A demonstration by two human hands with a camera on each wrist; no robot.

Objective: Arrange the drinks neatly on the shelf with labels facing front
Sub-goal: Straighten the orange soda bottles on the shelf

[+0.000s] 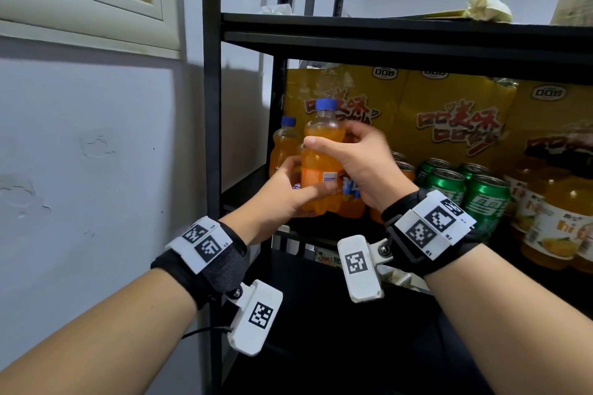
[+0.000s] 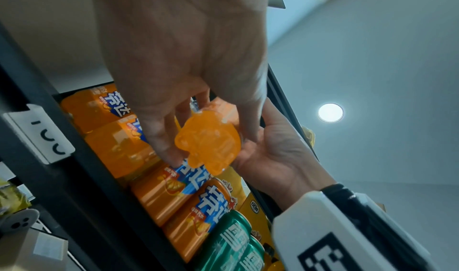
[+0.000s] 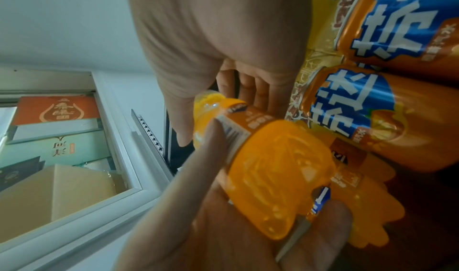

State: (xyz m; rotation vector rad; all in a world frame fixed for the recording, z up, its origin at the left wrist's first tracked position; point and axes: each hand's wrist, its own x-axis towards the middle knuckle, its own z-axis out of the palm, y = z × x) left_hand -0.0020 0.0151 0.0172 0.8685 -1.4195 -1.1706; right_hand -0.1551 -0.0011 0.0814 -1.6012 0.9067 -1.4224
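Note:
An orange soda bottle with a blue cap is held upright in front of the black shelf's left end. Its barcode side faces me. My left hand grips its lower part, thumb across the label. My right hand grips its upper part below the neck. The left wrist view shows the bottle's bottom between my left fingers and my right palm. The right wrist view shows the bottle lying in my left hand.
A second orange bottle stands on the shelf behind. To the right are orange cans, green cans and tall juice bottles. Yellow boxes fill the back. The shelf's post stands by the wall on the left.

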